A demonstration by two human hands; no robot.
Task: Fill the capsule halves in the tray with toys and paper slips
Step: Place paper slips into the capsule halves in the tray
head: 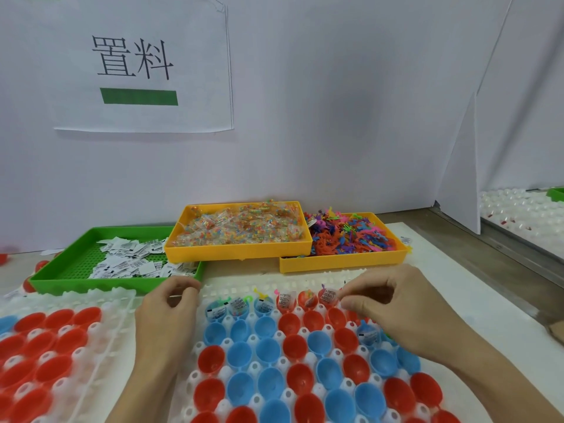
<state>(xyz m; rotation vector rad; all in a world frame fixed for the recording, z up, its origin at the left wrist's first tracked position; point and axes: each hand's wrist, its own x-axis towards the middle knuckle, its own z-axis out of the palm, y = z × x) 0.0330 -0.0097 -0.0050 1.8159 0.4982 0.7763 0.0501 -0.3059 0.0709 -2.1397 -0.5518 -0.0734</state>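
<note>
This is a packing station in a small factory or workshop. White partition boards (335, 117) close the bench on two sides, and a printed sign (137, 65) with Chinese characters and a green bar hangs on one. Sorted stock lies in plastic bins: paper slips in a green bin (61, 270), bagged beads and rubber toys in yellow bins (232, 254). White moulded trays (213, 291) hold rows of red and blue capsule halves (265, 349).

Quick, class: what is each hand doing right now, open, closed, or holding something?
Left hand: fingers curled, pinching; what it holds cannot be told.
Right hand: fingers curled over the tray's far row; contents cannot be told.
</note>
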